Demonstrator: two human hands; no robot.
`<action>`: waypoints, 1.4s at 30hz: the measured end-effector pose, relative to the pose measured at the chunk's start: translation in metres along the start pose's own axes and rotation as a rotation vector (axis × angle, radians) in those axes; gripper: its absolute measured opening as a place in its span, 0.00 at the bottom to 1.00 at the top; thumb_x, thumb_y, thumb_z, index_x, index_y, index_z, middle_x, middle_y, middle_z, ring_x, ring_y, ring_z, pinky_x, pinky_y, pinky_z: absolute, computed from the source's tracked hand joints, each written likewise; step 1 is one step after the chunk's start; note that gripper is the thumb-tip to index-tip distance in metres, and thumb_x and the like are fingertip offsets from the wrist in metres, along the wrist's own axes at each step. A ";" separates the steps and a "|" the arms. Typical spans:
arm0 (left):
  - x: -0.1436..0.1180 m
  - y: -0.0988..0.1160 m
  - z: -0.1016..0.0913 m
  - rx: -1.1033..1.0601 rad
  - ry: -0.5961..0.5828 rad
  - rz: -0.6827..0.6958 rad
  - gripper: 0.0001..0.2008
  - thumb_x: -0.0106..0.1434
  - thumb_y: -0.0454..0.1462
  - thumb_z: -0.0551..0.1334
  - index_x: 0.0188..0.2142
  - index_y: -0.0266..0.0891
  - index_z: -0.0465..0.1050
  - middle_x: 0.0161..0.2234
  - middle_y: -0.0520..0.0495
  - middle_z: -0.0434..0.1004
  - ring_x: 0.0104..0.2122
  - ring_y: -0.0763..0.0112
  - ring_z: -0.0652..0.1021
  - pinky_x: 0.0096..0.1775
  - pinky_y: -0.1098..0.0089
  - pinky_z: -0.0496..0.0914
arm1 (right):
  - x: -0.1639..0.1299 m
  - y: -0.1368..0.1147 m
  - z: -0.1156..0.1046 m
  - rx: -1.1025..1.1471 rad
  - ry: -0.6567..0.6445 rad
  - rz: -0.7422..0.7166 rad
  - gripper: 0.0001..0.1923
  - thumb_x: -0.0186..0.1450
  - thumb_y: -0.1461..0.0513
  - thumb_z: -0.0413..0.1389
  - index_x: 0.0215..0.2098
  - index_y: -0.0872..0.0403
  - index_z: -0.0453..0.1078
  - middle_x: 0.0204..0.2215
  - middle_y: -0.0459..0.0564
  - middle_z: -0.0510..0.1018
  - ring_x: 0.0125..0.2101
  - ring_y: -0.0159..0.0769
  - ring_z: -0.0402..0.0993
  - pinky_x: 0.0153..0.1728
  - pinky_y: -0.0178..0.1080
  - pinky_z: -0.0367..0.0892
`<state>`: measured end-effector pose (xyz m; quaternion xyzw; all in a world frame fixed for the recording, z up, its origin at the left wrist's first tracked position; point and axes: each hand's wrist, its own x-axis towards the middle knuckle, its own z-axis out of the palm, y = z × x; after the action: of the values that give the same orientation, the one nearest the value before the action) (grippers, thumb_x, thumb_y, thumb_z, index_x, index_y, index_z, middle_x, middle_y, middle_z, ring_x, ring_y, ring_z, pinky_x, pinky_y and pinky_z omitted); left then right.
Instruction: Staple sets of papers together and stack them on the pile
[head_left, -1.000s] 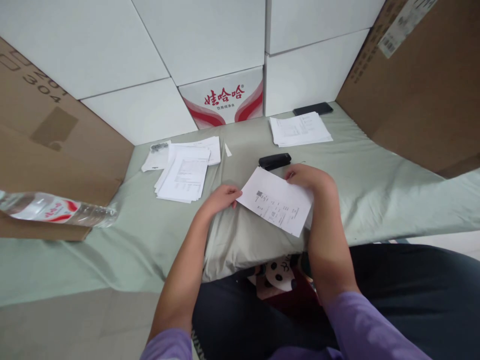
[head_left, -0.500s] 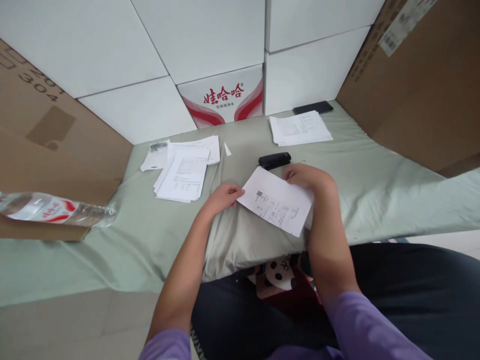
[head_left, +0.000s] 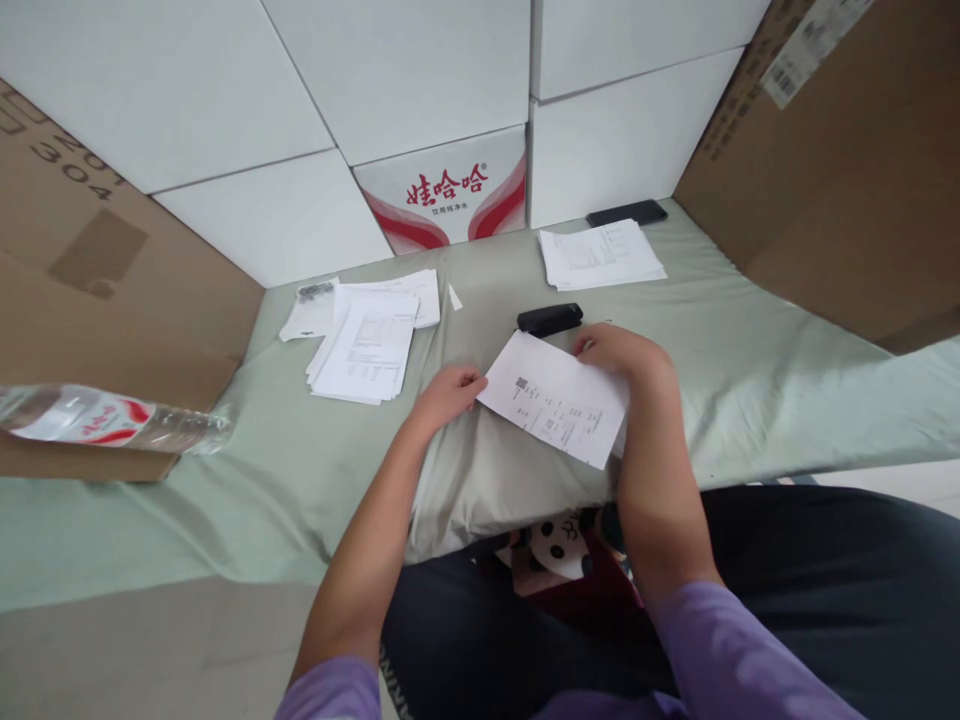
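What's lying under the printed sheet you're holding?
Under the white printed sheet lies pale green cloth, bunched into folds near the left hand. The right hand grips its far edge. Whatever is directly beneath the sheet's middle is hidden.

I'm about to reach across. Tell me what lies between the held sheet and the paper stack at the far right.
In the head view, a black stapler lies just beyond the sheet; past it, only bare green cloth up to the stack.

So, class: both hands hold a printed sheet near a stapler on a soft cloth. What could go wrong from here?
1. The printed sheet is pinched only at its edges by the left hand and right hand, so it might crease or slip.
2. The green cloth is rumpled, so sheets may not square up.
3. The loose paper pile is fanned out and could get mixed up.
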<state>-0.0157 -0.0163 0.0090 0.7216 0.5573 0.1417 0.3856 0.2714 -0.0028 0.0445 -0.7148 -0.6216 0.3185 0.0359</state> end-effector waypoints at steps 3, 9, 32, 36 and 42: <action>0.000 0.001 0.004 0.124 0.086 0.049 0.15 0.64 0.44 0.55 0.23 0.40 0.66 0.21 0.53 0.68 0.23 0.72 0.67 0.28 0.68 0.56 | 0.001 0.000 0.001 -0.006 0.003 0.032 0.15 0.51 0.65 0.57 0.37 0.49 0.76 0.36 0.50 0.80 0.32 0.41 0.75 0.30 0.38 0.64; 0.007 0.004 0.019 0.379 0.197 0.116 0.13 0.65 0.41 0.54 0.27 0.40 0.72 0.24 0.49 0.73 0.26 0.69 0.69 0.29 0.67 0.53 | 0.000 0.000 0.001 -0.034 0.046 0.051 0.14 0.51 0.66 0.56 0.36 0.50 0.75 0.38 0.50 0.80 0.34 0.42 0.74 0.29 0.39 0.63; 0.015 0.003 0.024 0.492 0.232 0.072 0.14 0.65 0.42 0.54 0.30 0.43 0.76 0.28 0.49 0.78 0.29 0.67 0.73 0.30 0.67 0.55 | 0.009 -0.065 -0.037 -0.003 0.527 -0.258 0.12 0.66 0.58 0.51 0.42 0.52 0.75 0.39 0.55 0.78 0.40 0.45 0.71 0.43 0.45 0.65; 0.015 0.004 0.025 0.504 0.230 0.053 0.15 0.65 0.43 0.54 0.32 0.43 0.77 0.31 0.47 0.80 0.32 0.65 0.75 0.31 0.67 0.57 | 0.060 -0.083 -0.023 0.028 0.524 -0.268 0.11 0.66 0.61 0.51 0.41 0.55 0.74 0.39 0.57 0.77 0.41 0.45 0.71 0.43 0.43 0.64; 0.014 0.004 0.026 0.492 0.230 0.026 0.15 0.65 0.43 0.54 0.32 0.42 0.78 0.31 0.46 0.80 0.33 0.64 0.75 0.32 0.67 0.59 | 0.089 -0.083 0.007 0.023 0.467 -0.274 0.11 0.66 0.61 0.50 0.40 0.55 0.74 0.39 0.58 0.77 0.41 0.45 0.70 0.41 0.42 0.63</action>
<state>0.0087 -0.0141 -0.0087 0.7798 0.6058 0.0882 0.1308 0.1981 0.0943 0.0396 -0.6775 -0.6838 0.1444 0.2292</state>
